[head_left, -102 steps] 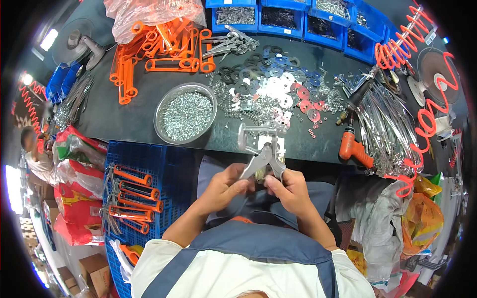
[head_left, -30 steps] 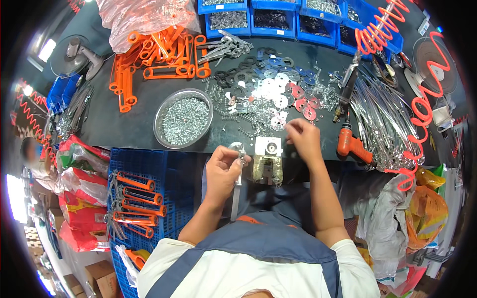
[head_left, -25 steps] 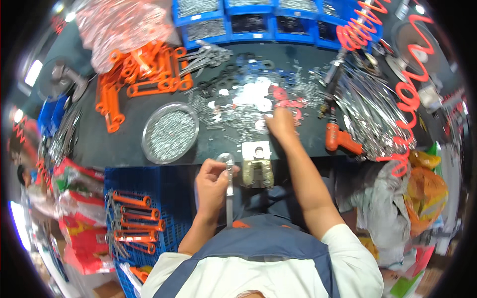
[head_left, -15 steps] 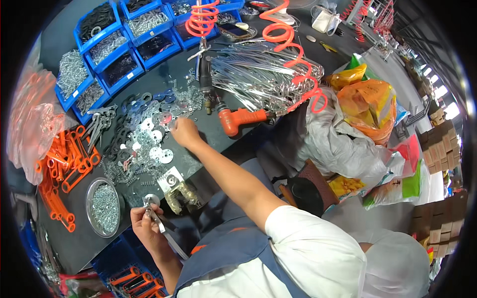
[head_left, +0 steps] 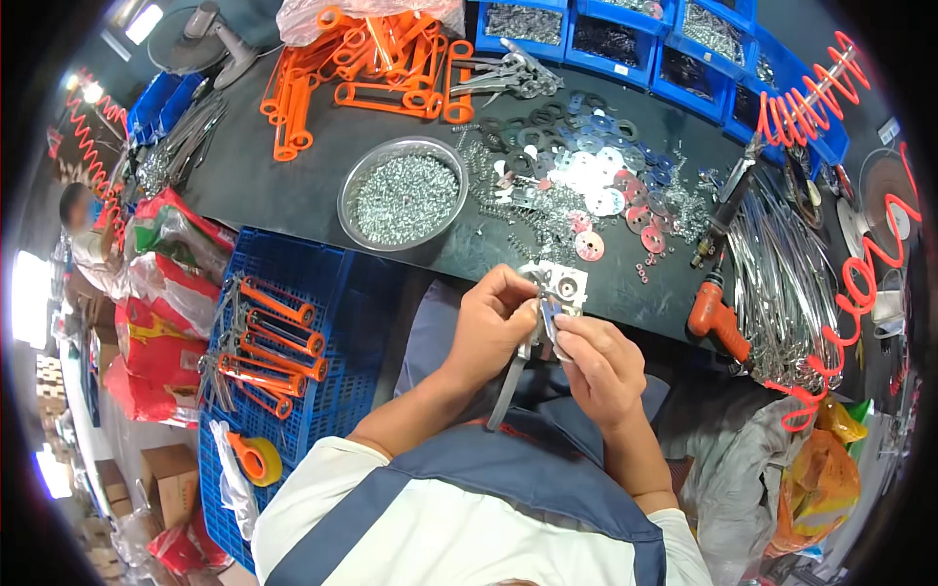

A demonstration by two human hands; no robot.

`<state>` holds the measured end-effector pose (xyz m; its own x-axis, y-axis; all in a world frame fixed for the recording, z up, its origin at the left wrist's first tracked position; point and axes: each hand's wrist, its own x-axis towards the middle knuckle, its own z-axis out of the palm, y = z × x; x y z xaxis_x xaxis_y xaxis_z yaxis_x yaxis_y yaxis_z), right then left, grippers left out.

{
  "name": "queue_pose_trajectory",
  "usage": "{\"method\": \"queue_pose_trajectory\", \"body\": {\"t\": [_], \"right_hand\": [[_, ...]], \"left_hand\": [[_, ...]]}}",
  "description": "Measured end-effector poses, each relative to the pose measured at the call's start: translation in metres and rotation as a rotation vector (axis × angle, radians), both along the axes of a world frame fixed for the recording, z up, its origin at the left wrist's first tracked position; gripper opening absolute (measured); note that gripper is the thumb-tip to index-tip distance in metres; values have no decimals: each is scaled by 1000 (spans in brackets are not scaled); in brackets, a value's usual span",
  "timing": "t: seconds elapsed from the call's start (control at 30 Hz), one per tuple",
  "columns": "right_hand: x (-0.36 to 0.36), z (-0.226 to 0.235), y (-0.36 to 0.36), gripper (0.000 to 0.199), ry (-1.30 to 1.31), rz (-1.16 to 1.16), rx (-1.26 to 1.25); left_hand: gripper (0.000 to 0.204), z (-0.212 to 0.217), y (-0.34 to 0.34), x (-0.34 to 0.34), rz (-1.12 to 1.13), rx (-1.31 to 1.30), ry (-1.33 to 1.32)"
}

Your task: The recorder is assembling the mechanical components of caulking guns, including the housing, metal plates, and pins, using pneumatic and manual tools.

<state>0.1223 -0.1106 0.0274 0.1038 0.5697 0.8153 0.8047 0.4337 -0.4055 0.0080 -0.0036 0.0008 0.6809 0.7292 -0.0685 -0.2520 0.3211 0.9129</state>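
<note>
My left hand (head_left: 493, 317) grips a long metal plier-like part (head_left: 515, 376) whose handles hang down toward my lap. My right hand (head_left: 598, 359) meets it at the top and pinches a small blue washer (head_left: 550, 313) against the metal head. Both hands are close together just in front of a small metal fixture block (head_left: 564, 286) at the black table's near edge (head_left: 410, 264). A round steel bowl of small screws (head_left: 404, 195) stands on the table to the left of my hands.
Washers in several colours (head_left: 596, 186) lie scattered on the table. Orange-handled parts (head_left: 362, 59) pile at the back, blue bins (head_left: 625, 34) behind. An orange power screwdriver (head_left: 718, 317) lies right, beside metal rods (head_left: 791, 283). A blue crate (head_left: 283, 342) with assembled tools sits left.
My right hand has come back from the washer pile on the table with a blue washer and joined my left hand at the metal part. The head view swung back to centre.
</note>
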Motion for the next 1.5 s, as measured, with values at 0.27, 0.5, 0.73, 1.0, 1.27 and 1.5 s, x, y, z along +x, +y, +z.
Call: {"method": "queue_pose_trajectory", "body": {"t": [0.27, 0.5, 0.73, 1.0, 1.27, 1.5], "right_hand": [[-1, 8, 11, 28, -90, 0, -54], [-12, -9, 8, 23, -342, -175, -15], [2, -12, -3, 24, -238, -189, -98], [181, -32, -162, 23, -88, -1282, -360], [214, -22, -183, 16, -454, -1363, -1043], [193, -3, -218, 26, 187, -1144, -882]], "left_hand": [[6, 7, 4, -3, -8, 28, 74], [12, 0, 4, -3, -157, -124, -16], [49, 5, 0, -7, -300, -65, -23], [55, 14, 33, -34, -97, -19, -174], [53, 8, 2, -10, -286, -99, -204], [43, 11, 14, -21, -195, -60, -197]]}}
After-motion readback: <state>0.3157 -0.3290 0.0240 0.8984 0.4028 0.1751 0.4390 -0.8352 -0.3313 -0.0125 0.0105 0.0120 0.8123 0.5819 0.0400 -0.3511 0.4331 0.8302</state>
